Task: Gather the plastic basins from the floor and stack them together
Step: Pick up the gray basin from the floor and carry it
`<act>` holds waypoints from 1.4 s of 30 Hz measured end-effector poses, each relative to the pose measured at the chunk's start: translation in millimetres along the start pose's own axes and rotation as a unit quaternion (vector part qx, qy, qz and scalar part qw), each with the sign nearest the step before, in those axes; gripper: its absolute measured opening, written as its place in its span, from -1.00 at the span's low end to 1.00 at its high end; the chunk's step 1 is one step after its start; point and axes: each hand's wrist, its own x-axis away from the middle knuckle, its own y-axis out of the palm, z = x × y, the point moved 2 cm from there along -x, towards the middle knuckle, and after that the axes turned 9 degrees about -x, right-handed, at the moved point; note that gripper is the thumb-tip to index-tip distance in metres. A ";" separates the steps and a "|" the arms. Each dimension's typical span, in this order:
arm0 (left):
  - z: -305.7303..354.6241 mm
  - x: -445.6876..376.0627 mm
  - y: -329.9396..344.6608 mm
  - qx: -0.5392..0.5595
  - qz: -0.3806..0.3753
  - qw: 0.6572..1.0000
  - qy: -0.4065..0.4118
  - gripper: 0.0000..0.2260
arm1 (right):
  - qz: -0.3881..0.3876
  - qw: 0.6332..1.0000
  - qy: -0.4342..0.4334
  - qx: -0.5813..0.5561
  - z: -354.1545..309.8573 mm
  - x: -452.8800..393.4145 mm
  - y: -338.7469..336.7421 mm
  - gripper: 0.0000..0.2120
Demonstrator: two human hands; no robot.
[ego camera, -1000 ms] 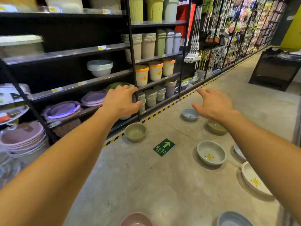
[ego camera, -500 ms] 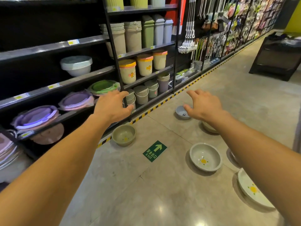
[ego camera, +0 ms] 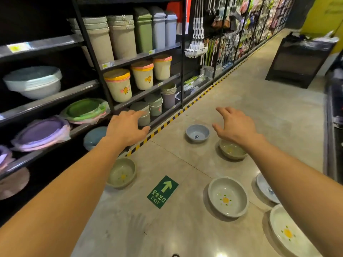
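Note:
Several plastic basins lie on the concrete floor. A small blue basin (ego camera: 197, 133) sits farthest away. An olive basin (ego camera: 233, 149) lies partly under my right wrist. Another olive basin (ego camera: 121, 172) sits by the shelf, partly under my left forearm. A grey basin with a flower (ego camera: 228, 196) is in the middle right. A blue-white basin (ego camera: 265, 188) and a cream basin (ego camera: 289, 232) lie at the right edge. My left hand (ego camera: 128, 127) hovers with loose fingers, holding nothing. My right hand (ego camera: 234, 123) is stretched out above the floor, right of the blue basin, empty.
Black shelving (ego camera: 141, 58) on the left carries bins, buckets and wrapped basins. A yellow-black tape line (ego camera: 167, 125) runs along its foot. A green exit sticker (ego camera: 162, 191) is on the floor. A dark display stand (ego camera: 297, 60) stands at the far right.
The view has moved forward along the aisle; the basins appear closer. Both hands stay stretched out and empty. The pink and blue basins near my feet have left the view.

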 end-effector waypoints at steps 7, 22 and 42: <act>-3.3 -146.5 34.4 0.017 -0.003 0.999 0.035 -0.42 | 0.001 0.999 0.037 0.011 22.9 -118.9 22.0 -0.40; 62.9 -438.5 143.4 0.003 -0.048 0.997 0.063 -0.43 | -0.032 0.997 0.064 0.026 136.6 -389.2 108.4 -0.41; 162.9 -831.6 337.9 0.097 -0.127 0.983 0.093 -0.43 | -0.106 0.985 0.135 -0.006 295.5 -727.3 265.7 -0.40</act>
